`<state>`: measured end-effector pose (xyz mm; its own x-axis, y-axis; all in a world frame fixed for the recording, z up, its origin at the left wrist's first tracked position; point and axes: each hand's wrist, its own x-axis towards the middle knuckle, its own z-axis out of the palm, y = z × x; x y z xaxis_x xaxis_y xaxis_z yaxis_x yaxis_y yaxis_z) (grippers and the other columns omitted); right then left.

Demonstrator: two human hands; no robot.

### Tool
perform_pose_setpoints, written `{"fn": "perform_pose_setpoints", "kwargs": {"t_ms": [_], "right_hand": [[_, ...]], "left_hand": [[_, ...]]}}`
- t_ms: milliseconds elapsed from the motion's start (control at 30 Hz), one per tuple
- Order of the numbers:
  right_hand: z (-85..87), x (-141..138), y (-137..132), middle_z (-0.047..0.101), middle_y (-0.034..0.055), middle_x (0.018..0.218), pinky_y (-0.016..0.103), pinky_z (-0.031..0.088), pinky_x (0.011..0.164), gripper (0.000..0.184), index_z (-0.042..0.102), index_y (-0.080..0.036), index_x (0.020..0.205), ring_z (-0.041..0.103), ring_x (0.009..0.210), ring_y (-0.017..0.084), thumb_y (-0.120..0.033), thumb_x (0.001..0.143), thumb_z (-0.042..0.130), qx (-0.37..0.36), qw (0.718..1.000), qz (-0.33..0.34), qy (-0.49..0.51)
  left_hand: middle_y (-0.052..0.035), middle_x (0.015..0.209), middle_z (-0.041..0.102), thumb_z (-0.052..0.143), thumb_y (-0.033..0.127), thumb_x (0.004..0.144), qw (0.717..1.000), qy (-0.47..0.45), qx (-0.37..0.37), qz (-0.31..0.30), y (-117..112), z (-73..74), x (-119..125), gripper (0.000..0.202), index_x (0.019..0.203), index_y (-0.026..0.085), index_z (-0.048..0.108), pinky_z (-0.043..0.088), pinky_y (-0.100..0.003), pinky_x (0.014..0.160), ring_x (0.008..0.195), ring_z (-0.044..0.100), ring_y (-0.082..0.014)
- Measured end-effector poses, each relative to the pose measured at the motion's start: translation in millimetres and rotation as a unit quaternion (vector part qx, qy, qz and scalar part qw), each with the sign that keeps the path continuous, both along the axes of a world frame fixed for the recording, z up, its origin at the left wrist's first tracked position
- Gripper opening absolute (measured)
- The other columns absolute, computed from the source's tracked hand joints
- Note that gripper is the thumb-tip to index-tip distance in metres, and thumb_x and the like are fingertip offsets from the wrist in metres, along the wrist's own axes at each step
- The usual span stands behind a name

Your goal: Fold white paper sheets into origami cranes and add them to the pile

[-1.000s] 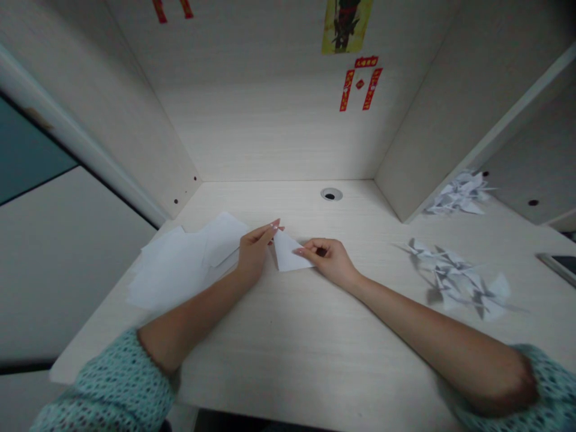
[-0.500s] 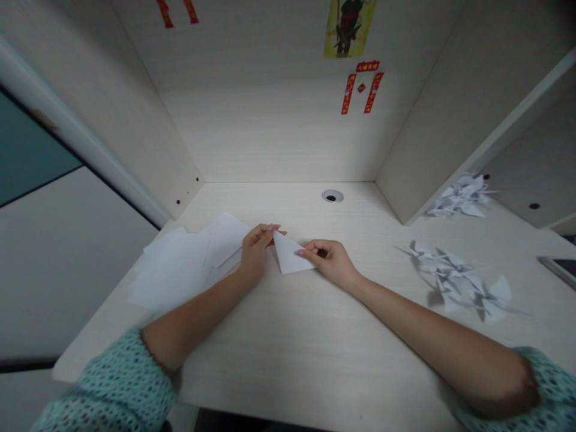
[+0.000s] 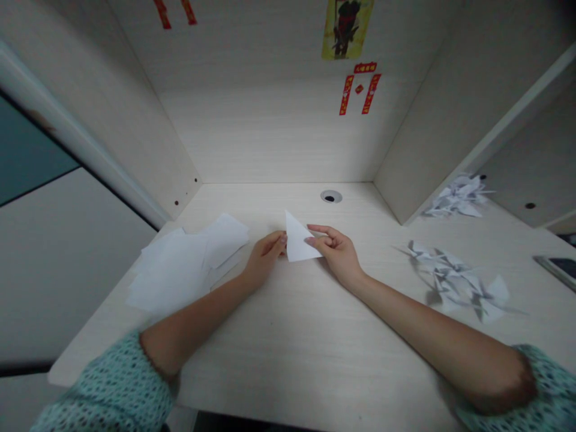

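Note:
A white sheet of paper folded into a triangle (image 3: 299,243) is held up just above the desk, its point toward the back. My right hand (image 3: 337,249) pinches its right side, with the thumb on the near face and the index finger stretched out behind. On the other side, my left hand (image 3: 266,255) has its thumb and fingers closed at the paper's left edge; most of its fingertips are hidden. Just left of that hand lies a spread stack of white paper sheets (image 3: 180,270).
Folded paper cranes (image 3: 454,276) lie on the desk (image 3: 279,360) to the right. A further pile of folded paper (image 3: 461,195) sits behind them by the divider (image 3: 432,144). A phone-like device (image 3: 558,270) is at the right edge, a cable hole (image 3: 332,196) at the back.
The paper triangle has turned so its point rises higher, and it has shifted slightly right. My left hand has moved right and down along the paper's left edge; my right hand still grips it.

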<state>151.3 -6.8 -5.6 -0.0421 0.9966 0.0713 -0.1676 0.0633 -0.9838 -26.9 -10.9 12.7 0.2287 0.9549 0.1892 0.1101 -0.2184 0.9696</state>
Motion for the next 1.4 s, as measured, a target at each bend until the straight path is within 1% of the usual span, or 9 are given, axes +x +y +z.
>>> {"fn": "perform_pose_setpoints", "kwargs": {"t_ms": [100, 233, 300, 433, 567, 700, 933, 1133, 1400], "right_hand": [[-2.4, -0.1, 0.4, 0.054, -0.0068, 0.049, 0.024, 0.033, 0.052, 0.042, 0.067, -0.019, 0.103, 0.043, 0.047, 0.009, -0.04, 0.067, 0.075, 0.013, 1.0, -0.005, 0.005], [-6.8, -0.8, 1.9, 0.066, 0.0011, 0.068, 0.026, 0.038, 0.057, 0.03, 0.071, -0.018, 0.088, 0.053, 0.059, 0.012, -0.041, 0.07, 0.073, 0.01, 1.0, -0.001, -0.009], [-8.1, -1.1, 2.4, 0.067, 0.0024, 0.075, 0.027, 0.041, 0.06, 0.031, 0.071, -0.019, 0.093, 0.054, 0.062, 0.013, -0.041, 0.07, 0.072, 0.025, 0.999, -0.009, -0.021], [-5.0, -0.2, -0.4, 0.064, 0.0032, 0.092, 0.028, 0.044, 0.063, 0.044, 0.065, -0.025, 0.113, 0.052, 0.063, 0.011, -0.036, 0.071, 0.073, 0.111, 0.989, -0.051, -0.082], [0.1, 1.8, -5.5, 0.065, 0.0065, 0.098, 0.034, 0.047, 0.079, 0.03, 0.07, -0.029, 0.106, 0.059, 0.087, 0.019, -0.036, 0.077, 0.069, 0.209, 0.959, -0.035, -0.187], [-2.9, 1.6, -6.3, 0.063, 0.0073, 0.106, 0.039, 0.047, 0.09, 0.054, 0.063, -0.031, 0.118, 0.059, 0.1, 0.023, -0.039, 0.066, 0.078, 0.24, 0.94, -0.002, -0.244], [-9.3, 0.6, -5.2, 0.068, 0.0081, 0.11, 0.039, 0.049, 0.086, 0.049, 0.064, -0.027, 0.117, 0.061, 0.096, 0.023, -0.04, 0.071, 0.074, 0.205, 0.945, 0.003, -0.254], [-7.7, 0.9, -7.4, 0.07, 0.0081, 0.104, 0.039, 0.049, 0.085, 0.049, 0.065, -0.026, 0.116, 0.063, 0.089, 0.022, -0.043, 0.071, 0.073, 0.164, 0.954, 0.0, -0.251], [-7.6, 0.5, -6.5, 0.069, 0.0046, 0.114, 0.038, 0.049, 0.089, 0.033, 0.067, -0.026, 0.112, 0.065, 0.099, 0.023, -0.042, 0.085, 0.056, 0.123, 0.97, 0.026, -0.21]], "left_hand": [[-0.0008, 0.069, 0.06, 0.051, 0.046, 0.084, 1.0, 0.015, -0.001, 0.02, 0.7, -0.1, -0.3, 0.033, 0.074, 0.017, 0.065, 0.043, -0.024, 0.062, 0.066, 0.055, -0.0141], [-0.0006, 0.07, 0.062, 0.055, 0.043, 0.082, 0.998, 0.022, -0.023, 0.046, 3.6, -2.8, -1.0, 0.028, 0.081, 0.017, 0.067, 0.044, -0.023, 0.062, 0.066, 0.057, -0.0136], [-0.0006, 0.067, 0.062, 0.057, 0.042, 0.081, 0.997, 0.029, -0.032, 0.059, 4.3, -3.7, -0.9, 0.028, 0.081, 0.017, 0.068, 0.044, -0.023, 0.061, 0.064, 0.057, -0.0134], [-0.0006, 0.063, 0.062, 0.058, 0.043, 0.079, 0.995, 0.014, -0.036, 0.097, 5.2, -4.7, -0.1, 0.029, 0.075, 0.017, 0.069, 0.043, -0.023, 0.059, 0.06, 0.055, -0.0131], [0.0002, 0.06, 0.06, 0.06, 0.043, 0.077, 0.992, -0.003, -0.037, 0.117, 5.8, -5.0, 0.7, 0.028, 0.07, 0.017, 0.069, 0.042, -0.023, 0.057, 0.058, 0.053, -0.0127], [0.0004, 0.06, 0.059, 0.06, 0.042, 0.077, 0.992, -0.012, -0.035, 0.124, 5.9, -4.8, 0.9, 0.027, 0.072, 0.017, 0.069, 0.042, -0.023, 0.057, 0.058, 0.052, -0.0127], [0.0009, 0.061, 0.058, 0.055, 0.043, 0.081, 0.994, 0.01, -0.03, 0.102, 5.1, -3.0, 1.2, 0.028, 0.075, 0.018, 0.066, 0.041, -0.023, 0.058, 0.06, 0.052, -0.0134], [0.0015, 0.059, 0.052, 0.048, 0.049, 0.085, 0.996, 0.011, -0.01, 0.087, 2.6, -1.4, 2.3, 0.038, 0.064, 0.019, 0.057, 0.039, -0.024, 0.058, 0.058, 0.048, -0.0131], [-0.0029, 0.068, 0.067, 0.047, 0.054, 0.085, 0.998, 0.001, -0.038, 0.055, 6.8, -9.4, 0.1, 0.04, 0.082, 0.019, 0.067, 0.043, -0.025, 0.061, 0.065, 0.06, -0.0159]]}}
